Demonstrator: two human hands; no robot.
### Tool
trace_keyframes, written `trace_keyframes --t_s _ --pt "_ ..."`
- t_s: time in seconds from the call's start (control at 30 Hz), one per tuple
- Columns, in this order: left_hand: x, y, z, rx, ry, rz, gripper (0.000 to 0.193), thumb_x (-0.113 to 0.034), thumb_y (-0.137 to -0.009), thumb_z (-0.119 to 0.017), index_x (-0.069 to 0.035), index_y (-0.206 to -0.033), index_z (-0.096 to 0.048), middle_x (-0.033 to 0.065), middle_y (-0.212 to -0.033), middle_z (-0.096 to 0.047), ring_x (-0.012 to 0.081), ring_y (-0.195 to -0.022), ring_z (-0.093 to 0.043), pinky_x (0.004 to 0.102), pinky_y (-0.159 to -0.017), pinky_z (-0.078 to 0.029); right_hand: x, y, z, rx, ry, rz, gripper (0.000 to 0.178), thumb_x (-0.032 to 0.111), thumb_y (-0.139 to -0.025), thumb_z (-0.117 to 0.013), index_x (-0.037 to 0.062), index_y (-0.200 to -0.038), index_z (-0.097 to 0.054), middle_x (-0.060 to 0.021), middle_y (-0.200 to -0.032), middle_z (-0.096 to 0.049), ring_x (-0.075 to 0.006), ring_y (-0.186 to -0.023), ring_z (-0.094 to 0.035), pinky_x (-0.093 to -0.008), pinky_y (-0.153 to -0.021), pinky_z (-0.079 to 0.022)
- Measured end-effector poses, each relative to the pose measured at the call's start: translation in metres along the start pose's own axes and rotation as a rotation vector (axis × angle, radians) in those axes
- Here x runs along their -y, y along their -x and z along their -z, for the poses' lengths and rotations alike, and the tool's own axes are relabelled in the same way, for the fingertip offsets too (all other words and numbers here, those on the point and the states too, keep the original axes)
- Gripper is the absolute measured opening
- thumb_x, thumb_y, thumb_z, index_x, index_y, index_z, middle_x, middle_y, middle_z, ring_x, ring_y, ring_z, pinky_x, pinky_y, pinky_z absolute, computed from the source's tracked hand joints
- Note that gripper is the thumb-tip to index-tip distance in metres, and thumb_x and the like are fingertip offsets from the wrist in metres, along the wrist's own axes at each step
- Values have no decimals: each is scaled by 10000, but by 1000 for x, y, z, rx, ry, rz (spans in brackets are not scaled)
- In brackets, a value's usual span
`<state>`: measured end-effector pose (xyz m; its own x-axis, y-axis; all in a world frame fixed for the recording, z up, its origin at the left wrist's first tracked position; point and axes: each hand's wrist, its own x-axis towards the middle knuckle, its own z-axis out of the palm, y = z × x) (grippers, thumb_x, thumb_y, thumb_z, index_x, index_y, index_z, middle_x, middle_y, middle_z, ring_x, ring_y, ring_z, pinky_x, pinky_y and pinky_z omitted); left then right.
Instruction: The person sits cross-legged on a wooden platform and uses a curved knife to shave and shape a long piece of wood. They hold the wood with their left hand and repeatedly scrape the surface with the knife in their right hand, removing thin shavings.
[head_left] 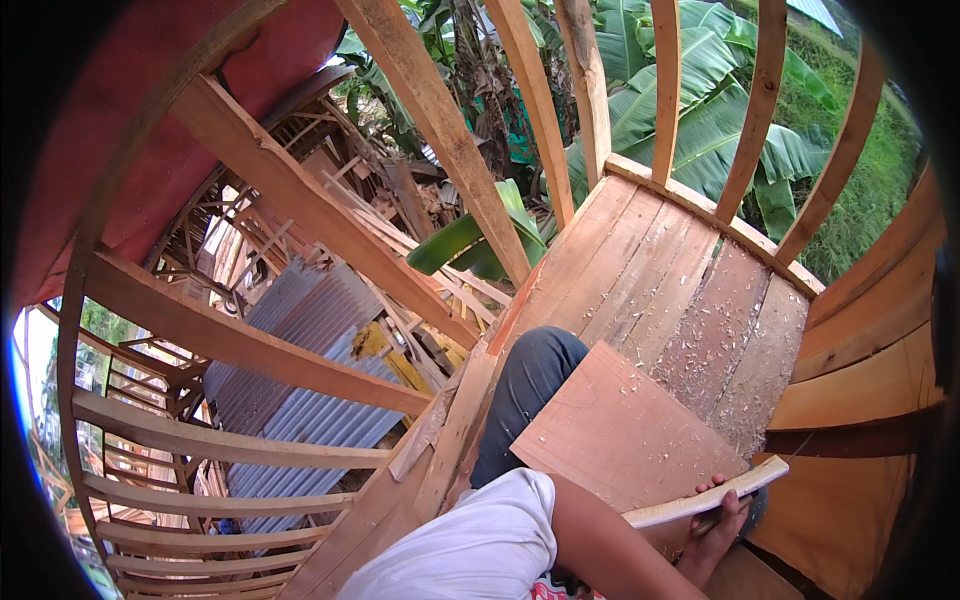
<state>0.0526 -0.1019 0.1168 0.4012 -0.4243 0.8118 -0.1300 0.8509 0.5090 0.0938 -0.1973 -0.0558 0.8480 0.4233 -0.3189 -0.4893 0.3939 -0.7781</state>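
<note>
My left arm, in a white short sleeve [480,545], bends at the lower edge, and its elbow is out of the picture. The hand beyond it, which I take to be my left hand [722,520], is closed round a narrow, slightly curved wooden strip [755,480]. Fingertips show over the strip's far edge. Behind my arm the strip's other end is hidden. A flat reddish wooden board [630,430] lies across my legs, just beyond the strip. My knee [545,360] in dark trousers sticks out at the board's left. I cannot see my right hand.
Wood shavings [705,330] lie over the plank floor [610,260]. Upright wooden ribs [440,110] stand along the left and far sides. Curved planks [850,400] wall the right side. Outside are corrugated metal sheets [300,340], loose timber and banana leaves [690,90].
</note>
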Motion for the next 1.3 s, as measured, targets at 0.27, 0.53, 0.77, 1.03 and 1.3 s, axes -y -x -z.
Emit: trace_keyframes --t_s 0.27,0.53,0.77,1.03,1.3 --pt "-44 58 17 -468 -527 339 559 -378 -920 -497 13 -1309 -410 177 -1170 -453 278 -1144 -445 424 -1040 -244 20 -7 -26 4 51 30 374 144 -799 -683 -34 -1054 -476 -174 -928 -630 -235 -756 -677 -236 -381 -511" --pt "-14 146 -5 -1083 -536 990 645 -253 -793 -710 7 -1284 -381 157 -1077 -495 202 -913 -555 341 -829 -442 41 -11 -44 249 127 79 365 193 -807 -698 -62 -1005 -526 -204 -984 -634 -270 -783 -690 -257 -440 -550" --pt "-29 169 -1 -1069 191 807 488 -322 -769 -673 -31 -1036 -385 -16 -671 -423 61 -440 -394 185 -393 -306 51 -9 -34 164 263 134 180 91 -877 -613 10 -983 -491 -68 -852 -602 -160 -834 -651 -231 -559 -540" --pt "-31 161 4 -1081 272 779 373 -221 -718 -631 -65 -924 -362 -12 -644 -367 59 -440 -343 195 -376 -274 65 7 -24 182 845 315 78 -33 -791 -562 9 -831 -509 -17 -697 -503 -53 -534 -423 -220 -500 -404" --pt "-33 153 -3 -1090 232 786 398 -183 -691 -658 -62 -910 -349 5 -637 -379 69 -470 -354 197 -379 -280 72 12 -37 298 1191 360 221 209 -819 -662 8 -860 -580 -141 -551 -520 -264 -497 -596 -331 -461 -439"
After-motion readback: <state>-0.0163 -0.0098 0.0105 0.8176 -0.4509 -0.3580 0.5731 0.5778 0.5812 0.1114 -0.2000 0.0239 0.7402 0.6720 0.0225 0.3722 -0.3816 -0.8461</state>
